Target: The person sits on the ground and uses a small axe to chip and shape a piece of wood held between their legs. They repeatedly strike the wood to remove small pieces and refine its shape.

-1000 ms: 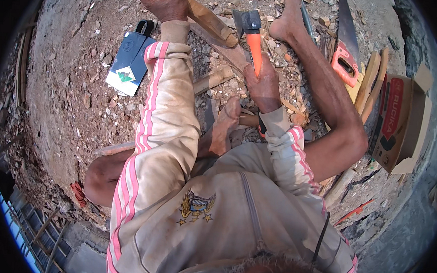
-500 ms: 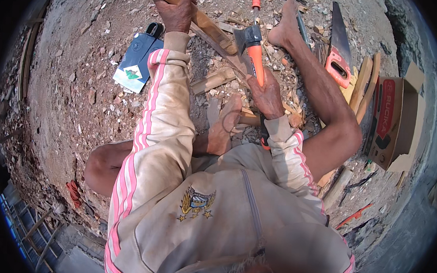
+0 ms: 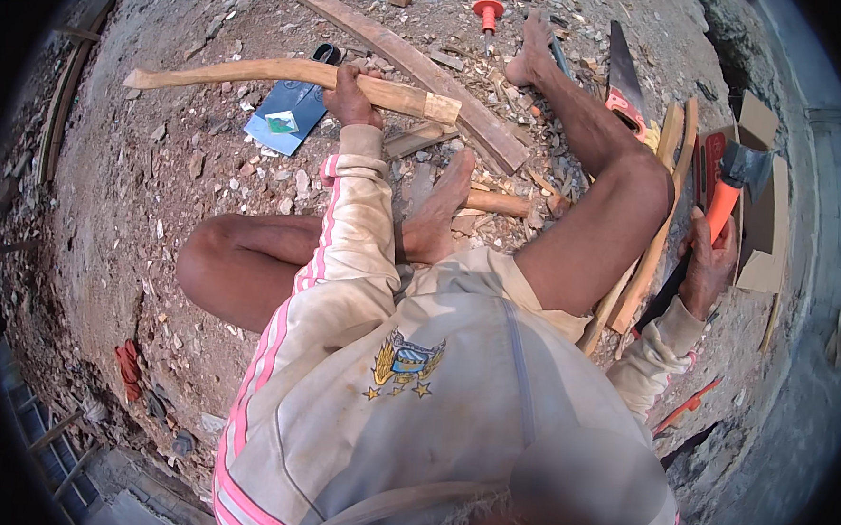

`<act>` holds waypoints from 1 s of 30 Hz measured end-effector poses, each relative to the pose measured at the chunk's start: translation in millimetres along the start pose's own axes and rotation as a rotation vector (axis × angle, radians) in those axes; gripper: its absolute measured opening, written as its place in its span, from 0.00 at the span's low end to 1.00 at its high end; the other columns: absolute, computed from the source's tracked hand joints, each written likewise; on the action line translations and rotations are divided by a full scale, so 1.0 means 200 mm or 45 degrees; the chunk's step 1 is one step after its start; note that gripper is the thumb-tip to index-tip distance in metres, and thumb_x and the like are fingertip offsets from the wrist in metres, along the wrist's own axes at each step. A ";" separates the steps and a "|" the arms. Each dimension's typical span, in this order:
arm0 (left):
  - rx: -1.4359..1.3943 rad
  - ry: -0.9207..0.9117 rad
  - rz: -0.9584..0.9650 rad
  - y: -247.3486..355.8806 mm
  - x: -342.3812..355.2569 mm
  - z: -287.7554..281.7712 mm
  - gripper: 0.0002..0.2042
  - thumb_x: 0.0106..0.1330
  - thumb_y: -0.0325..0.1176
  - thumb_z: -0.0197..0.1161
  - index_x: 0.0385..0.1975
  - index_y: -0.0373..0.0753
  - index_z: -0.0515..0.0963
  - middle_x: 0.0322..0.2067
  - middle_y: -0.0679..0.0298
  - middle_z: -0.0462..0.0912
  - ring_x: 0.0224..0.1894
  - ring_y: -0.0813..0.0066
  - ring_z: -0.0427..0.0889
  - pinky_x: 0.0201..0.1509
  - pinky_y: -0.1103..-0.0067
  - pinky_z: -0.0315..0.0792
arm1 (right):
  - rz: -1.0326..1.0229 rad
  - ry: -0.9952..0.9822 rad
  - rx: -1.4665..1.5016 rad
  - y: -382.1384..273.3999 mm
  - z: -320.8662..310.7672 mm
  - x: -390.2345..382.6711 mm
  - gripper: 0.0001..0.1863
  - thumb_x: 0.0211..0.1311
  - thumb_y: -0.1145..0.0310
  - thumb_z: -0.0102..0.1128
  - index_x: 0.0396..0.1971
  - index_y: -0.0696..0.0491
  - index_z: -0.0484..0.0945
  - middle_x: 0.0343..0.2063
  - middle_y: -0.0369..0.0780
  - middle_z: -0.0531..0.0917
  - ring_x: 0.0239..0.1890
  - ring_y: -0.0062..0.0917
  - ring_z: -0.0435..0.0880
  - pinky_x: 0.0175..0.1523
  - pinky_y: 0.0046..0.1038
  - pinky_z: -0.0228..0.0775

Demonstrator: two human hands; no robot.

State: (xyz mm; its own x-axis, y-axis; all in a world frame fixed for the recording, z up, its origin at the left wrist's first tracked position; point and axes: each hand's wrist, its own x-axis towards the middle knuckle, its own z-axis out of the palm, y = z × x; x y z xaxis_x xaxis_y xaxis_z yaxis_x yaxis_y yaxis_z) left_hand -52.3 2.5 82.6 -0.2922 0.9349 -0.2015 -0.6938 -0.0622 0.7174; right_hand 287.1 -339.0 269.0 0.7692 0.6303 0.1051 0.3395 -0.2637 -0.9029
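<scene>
My left hand is wrapped round a curved, pale wooden handle near its thicker, freshly cut end. The handle lies sideways, its thin end off to the left, above a dark blue flat pouch. Over on the right, outside my bent knee, my right hand grips a hatchet by its orange and black handle. The hatchet's dark head points up and overlaps the cardboard box.
A long plank slants across the ground beyond my left hand. Beyond my right knee lie a handsaw and wooden strips. A chisel with a red guard is far ahead. Wood chips and a round wooden piece lie by my foot.
My right hand has carried the hatchet from the centre, by the wood's end, out to the right beside the box. My left hand has brought the wooden handle nearer and turned it more level.
</scene>
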 end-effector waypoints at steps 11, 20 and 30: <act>0.181 0.291 -0.235 -0.15 0.06 -0.40 0.22 0.57 0.37 0.66 0.44 0.26 0.71 0.37 0.52 0.81 0.36 0.56 0.85 0.40 0.58 0.84 | 0.115 0.036 -0.641 1.10 0.18 -0.35 0.23 0.51 0.53 0.76 0.40 0.54 0.81 0.33 0.51 0.86 0.37 0.50 0.85 0.41 0.46 0.76; 1.140 0.186 -0.830 -0.17 0.17 -0.74 0.24 0.61 0.62 0.62 0.42 0.47 0.80 0.30 0.67 0.84 0.29 0.70 0.84 0.28 0.73 0.75 | 0.344 -0.117 -0.726 1.35 0.49 -0.13 0.27 0.52 0.47 0.70 0.45 0.53 0.82 0.43 0.50 0.86 0.46 0.48 0.85 0.50 0.45 0.76; 2.780 -0.566 -0.469 0.09 0.05 -0.40 0.35 0.64 0.64 0.57 0.52 0.34 0.82 0.53 0.46 0.83 0.59 0.49 0.81 0.62 0.63 0.73 | 0.162 -0.166 -0.918 1.49 0.29 -0.11 0.23 0.63 0.49 0.62 0.42 0.55 0.82 0.40 0.49 0.86 0.42 0.46 0.85 0.49 0.43 0.74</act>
State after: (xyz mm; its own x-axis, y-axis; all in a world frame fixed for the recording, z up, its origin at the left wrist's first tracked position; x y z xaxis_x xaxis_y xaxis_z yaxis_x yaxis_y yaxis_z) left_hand -120.2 -17.2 40.3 -0.0276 0.8253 -0.5640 0.9768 0.1420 0.1601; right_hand 338.9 -389.0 -25.9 0.7709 0.6328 -0.0730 0.5578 -0.7259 -0.4023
